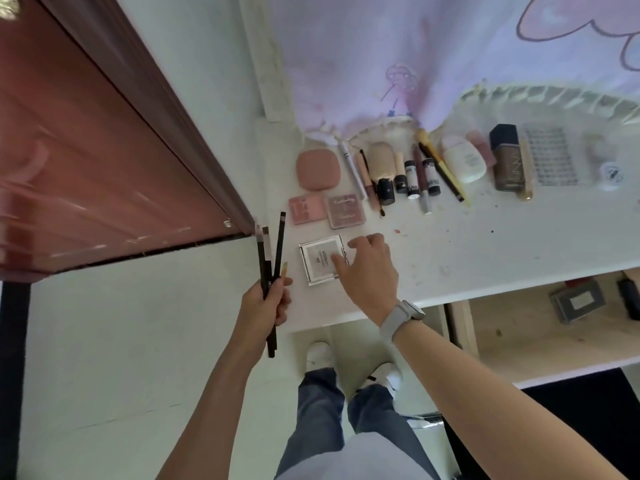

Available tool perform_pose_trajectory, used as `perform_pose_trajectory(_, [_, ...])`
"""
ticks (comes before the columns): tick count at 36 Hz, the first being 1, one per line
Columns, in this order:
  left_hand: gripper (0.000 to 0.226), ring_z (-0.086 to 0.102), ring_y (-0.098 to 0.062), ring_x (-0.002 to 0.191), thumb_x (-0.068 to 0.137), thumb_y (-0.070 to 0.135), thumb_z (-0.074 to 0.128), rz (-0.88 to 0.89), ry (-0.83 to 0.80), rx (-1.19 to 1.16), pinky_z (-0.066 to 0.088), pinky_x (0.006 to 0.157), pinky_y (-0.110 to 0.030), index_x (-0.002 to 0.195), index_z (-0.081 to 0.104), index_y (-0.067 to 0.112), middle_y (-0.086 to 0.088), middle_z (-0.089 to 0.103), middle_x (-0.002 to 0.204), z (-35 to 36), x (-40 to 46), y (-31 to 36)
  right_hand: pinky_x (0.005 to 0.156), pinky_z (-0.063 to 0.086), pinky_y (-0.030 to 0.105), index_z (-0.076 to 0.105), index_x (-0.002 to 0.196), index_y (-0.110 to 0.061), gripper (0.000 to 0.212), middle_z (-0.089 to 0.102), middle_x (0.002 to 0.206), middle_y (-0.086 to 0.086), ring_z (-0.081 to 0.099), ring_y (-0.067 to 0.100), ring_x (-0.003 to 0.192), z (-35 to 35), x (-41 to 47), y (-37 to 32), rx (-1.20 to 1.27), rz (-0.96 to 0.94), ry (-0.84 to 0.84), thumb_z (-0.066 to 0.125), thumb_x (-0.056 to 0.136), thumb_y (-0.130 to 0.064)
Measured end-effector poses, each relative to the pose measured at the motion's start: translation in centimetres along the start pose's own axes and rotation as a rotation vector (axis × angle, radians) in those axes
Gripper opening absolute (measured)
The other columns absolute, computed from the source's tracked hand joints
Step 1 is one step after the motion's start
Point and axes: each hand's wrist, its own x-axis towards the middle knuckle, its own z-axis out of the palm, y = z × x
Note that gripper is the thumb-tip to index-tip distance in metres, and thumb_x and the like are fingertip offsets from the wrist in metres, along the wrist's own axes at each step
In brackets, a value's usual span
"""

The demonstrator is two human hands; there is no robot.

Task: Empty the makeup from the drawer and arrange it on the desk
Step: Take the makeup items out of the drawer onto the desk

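My left hand [266,304] grips a bundle of dark makeup pencils [272,268] beside the desk's left end. My right hand [369,271] rests on a clear square compact [317,261] lying on the white desk [485,237], thumb on its lid and fingers curled over its right edge. Behind it lie two pink palettes [327,209] and a round pink compact [318,170]. A row of tubes, brushes and pencils [405,174], a white bottle [464,162] and a dark foundation bottle [506,159] line the back. The open drawer [554,327] at the right holds a grey box [576,303].
A lash tray [550,157] and a small clear jar [611,173] sit at the desk's far right. A lilac curtain [415,57] hangs behind the desk. A red-brown door [86,150] stands at the left. My feet stand on the pale floor below.
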Motion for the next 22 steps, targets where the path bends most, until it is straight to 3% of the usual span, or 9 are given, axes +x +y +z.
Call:
perform_pose_trajectory(3, [0.02,0.042,-0.006,0.051,0.1,0.013,0.042,-0.043,-0.139,-0.067,0.036,0.044,-0.018,0.098,0.062,0.007,0.002,0.052,0.064,0.3,-0.2,0.4,0.075,0.041,0.024,0.058,0.116,-0.014,0.031,0.05,0.11,0.001,0.052,0.01,0.092,-0.9,-0.1,-0.3,0.275,-0.035,-0.019,0.055,0.091,-0.032])
perform_pose_trajectory(7, [0.022,0.041,-0.006,0.053,0.099,0.014,0.042,-0.067,-0.342,-0.003,0.037,0.047,-0.017,0.104,0.061,0.003,0.003,0.052,0.064,1.6,-0.5,1.0,0.06,0.042,0.014,0.068,0.089,-0.02,0.011,0.066,0.084,0.004,0.052,-0.001,0.063,-2.5,-0.2,-0.8,0.738,0.009,-0.339,0.059,0.09,-0.026])
perform_pose_trajectory(10, [0.022,0.041,-0.006,0.055,0.099,0.014,0.042,-0.056,-0.434,0.056,0.036,0.05,-0.017,0.106,0.061,0.005,0.005,0.051,0.062,3.3,-0.7,1.6,0.051,0.036,0.01,0.069,0.089,-0.009,0.012,0.058,0.065,-0.009,0.047,-0.003,0.051,-3.1,0.0,-0.4,0.874,0.096,-0.413,0.062,0.088,-0.019])
perform_pose_trajectory(13, [0.022,0.041,-0.006,0.056,0.099,0.013,0.042,-0.056,-0.461,0.057,0.036,0.052,-0.018,0.11,0.06,0.007,0.007,0.05,0.062,4.9,-0.6,2.2,0.054,0.034,0.019,0.065,0.088,0.002,0.017,0.053,0.061,-0.004,0.043,0.009,0.056,-3.9,0.2,0.6,0.912,0.156,-0.31,0.061,0.087,-0.014])
perform_pose_trajectory(18, [0.019,0.042,-0.006,0.055,0.098,0.015,0.047,-0.103,-0.45,0.02,0.037,0.05,-0.017,0.108,0.061,0.008,0.003,0.049,0.066,8.0,-0.2,2.7,0.045,0.037,0.019,0.056,0.089,-0.011,0.01,0.068,0.067,0.0,0.05,0.011,0.052,-6.9,1.5,4.2,1.123,0.328,0.002,0.048,0.093,-0.014])
perform_pose_trajectory(22, [0.021,0.044,-0.01,0.059,0.095,0.001,0.045,-0.197,-0.418,-0.045,0.035,0.052,-0.02,0.108,0.059,0.007,-0.002,0.048,0.072,12.6,0.3,3.3,0.046,0.038,0.016,0.058,0.106,-0.013,0.019,0.06,0.062,0.001,0.05,0.004,0.049,-8.9,3.3,9.6,0.838,0.369,0.168,0.044,0.096,-0.022])
